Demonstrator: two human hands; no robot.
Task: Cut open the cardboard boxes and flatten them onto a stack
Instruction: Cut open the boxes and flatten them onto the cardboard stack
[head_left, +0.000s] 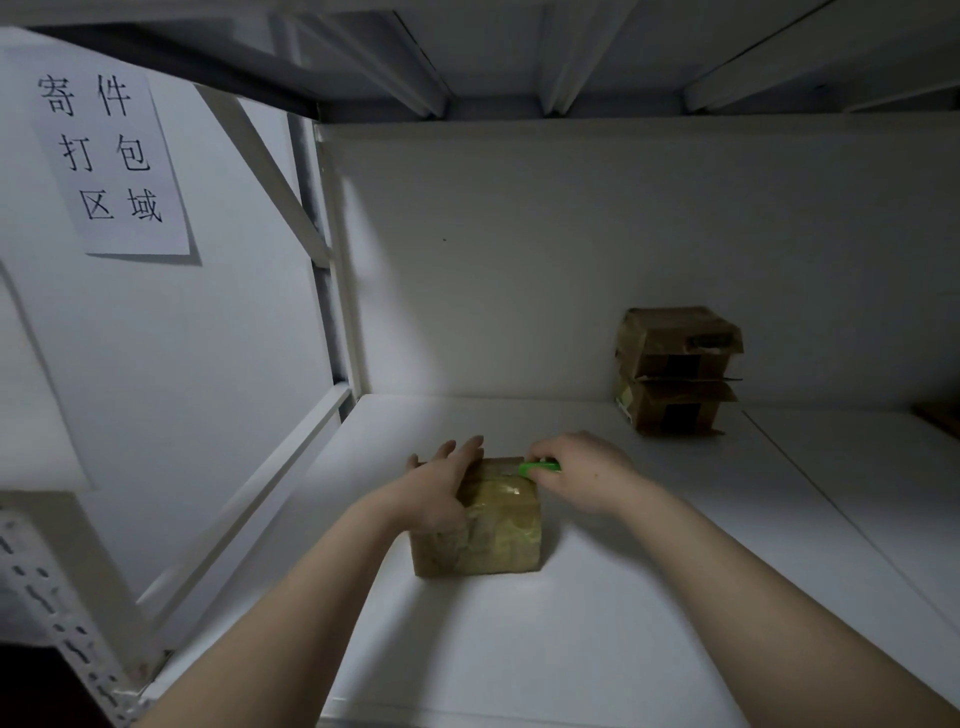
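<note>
A small cardboard box (498, 530) wrapped in glossy tape sits on the white shelf surface (597, 623). My left hand (441, 488) lies over the box's top left, fingers straight and spread, thumb down its near side. My right hand (576, 473) grips a green utility knife (540, 467), whose tip lies on the box's top far right edge. The blade itself is too small to make out.
Two taped cardboard boxes (675, 369) stand stacked against the back wall at the far right. A brown edge (940, 415) shows at the right border. A paper sign (111, 156) hangs on the left wall, and a shelf frame (332, 260) rises at the left.
</note>
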